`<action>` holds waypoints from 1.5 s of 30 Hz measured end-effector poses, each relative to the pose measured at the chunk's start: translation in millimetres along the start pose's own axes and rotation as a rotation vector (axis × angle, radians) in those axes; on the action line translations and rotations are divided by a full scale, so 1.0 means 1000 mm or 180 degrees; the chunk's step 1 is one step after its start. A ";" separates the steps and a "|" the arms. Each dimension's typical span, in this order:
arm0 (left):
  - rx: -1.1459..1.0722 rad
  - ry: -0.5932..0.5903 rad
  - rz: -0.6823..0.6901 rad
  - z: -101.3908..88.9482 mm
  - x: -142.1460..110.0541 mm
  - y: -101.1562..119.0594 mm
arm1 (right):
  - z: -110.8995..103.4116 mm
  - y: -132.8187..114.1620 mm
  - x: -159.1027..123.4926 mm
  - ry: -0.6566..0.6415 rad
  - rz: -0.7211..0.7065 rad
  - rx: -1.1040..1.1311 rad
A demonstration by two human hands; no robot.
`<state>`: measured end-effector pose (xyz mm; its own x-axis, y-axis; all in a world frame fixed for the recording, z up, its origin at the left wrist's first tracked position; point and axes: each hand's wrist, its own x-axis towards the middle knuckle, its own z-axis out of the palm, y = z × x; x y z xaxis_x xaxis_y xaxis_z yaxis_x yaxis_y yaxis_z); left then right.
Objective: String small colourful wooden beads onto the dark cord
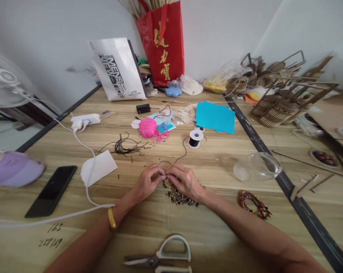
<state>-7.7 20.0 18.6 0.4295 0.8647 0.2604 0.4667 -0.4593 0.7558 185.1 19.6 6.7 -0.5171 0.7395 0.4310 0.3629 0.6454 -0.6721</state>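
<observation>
My left hand and my right hand meet fingertip to fingertip above the table, both closed in a pinch. Between them they hold a thin black cord, which loops up behind the fingers and runs to a spool of black cord. A short strand of beads hangs below the fingertips. Under my right hand lies a pile of small multicoloured beads. The exact grip on the cord is partly hidden by the fingers.
Scissors lie at the near edge, a phone at left. A beaded bracelet and a clear plastic jar sit at right. Behind are pink yarn, blue sheets and black cord pieces. A white cable passes near my left wrist.
</observation>
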 end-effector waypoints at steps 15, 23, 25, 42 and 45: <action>-0.0468 -0.0139 -0.0280 -0.003 0.002 0.003 | -0.001 0.001 0.004 0.0127 0.0340 0.0255; 0.0026 0.0355 0.0172 0.003 -0.001 0.001 | -0.001 -0.002 0.004 0.0020 0.0374 0.0373; 0.0192 0.0497 0.0269 0.004 -0.002 0.000 | -0.001 -0.002 0.004 0.0009 0.0355 0.0375; 0.0734 0.0641 0.1089 0.004 -0.003 -0.001 | -0.003 -0.005 0.005 -0.0048 0.0464 0.0529; 0.0710 0.0675 0.1122 0.004 -0.002 -0.001 | -0.002 -0.005 0.005 -0.0059 0.0471 0.0523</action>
<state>-6.0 17.7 14.9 0.4351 0.6599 0.6126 0.4854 -0.7449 0.4576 182.3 20.7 13.5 -0.4823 0.8192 0.3102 0.3055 0.4892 -0.8169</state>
